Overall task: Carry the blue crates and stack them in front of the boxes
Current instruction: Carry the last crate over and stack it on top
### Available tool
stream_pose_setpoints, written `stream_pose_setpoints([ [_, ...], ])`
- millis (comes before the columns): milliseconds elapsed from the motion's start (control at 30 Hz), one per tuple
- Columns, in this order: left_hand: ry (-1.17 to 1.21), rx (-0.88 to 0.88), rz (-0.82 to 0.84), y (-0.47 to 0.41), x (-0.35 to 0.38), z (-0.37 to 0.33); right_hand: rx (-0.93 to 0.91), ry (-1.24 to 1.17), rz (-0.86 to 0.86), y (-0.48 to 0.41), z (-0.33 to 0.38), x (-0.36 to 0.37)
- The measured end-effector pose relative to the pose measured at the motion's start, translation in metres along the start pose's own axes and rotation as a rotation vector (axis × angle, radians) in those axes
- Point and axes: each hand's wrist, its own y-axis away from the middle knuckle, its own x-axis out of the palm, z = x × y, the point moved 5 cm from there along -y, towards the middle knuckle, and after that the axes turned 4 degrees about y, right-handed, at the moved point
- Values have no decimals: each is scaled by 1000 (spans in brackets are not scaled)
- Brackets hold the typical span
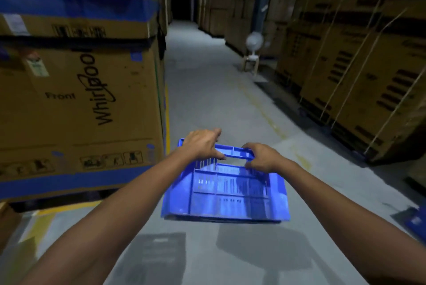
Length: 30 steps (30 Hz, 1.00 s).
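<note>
A blue slotted plastic crate [228,194] hangs in the air above the grey floor, tilted with its ribbed side toward me. My left hand [201,144] grips its far rim at the left corner. Its far rim near the handle opening is held by my right hand [262,156]. Tall stacked cardboard boxes [76,105] with blue tape stand just to the left of the crate. The crate casts a shadow on the floor below it.
Rows of strapped cardboard boxes [359,72] line the right side of the aisle. A white pedestal fan [253,42] stands on a small wooden stool at the right. Another blue object [417,222] shows at the right edge. Yellow floor lines [167,118] run beside the left boxes.
</note>
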Motion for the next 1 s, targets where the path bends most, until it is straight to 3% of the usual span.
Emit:
stream_pose_setpoints([
  [233, 14, 10, -70, -50, -20, -106, 85, -8, -200, 30, -60, -47],
  [433, -72, 173, -6, -79, -28, -223, 83, -15, -161, 95, -174, -95],
  [767, -91, 452, 56, -137, 1, -421, 275, -99, -154, 209, -366, -136],
  [1000, -38, 562, 77, -187, 33, -525, 469, 139, -322, 231, -446, -159],
])
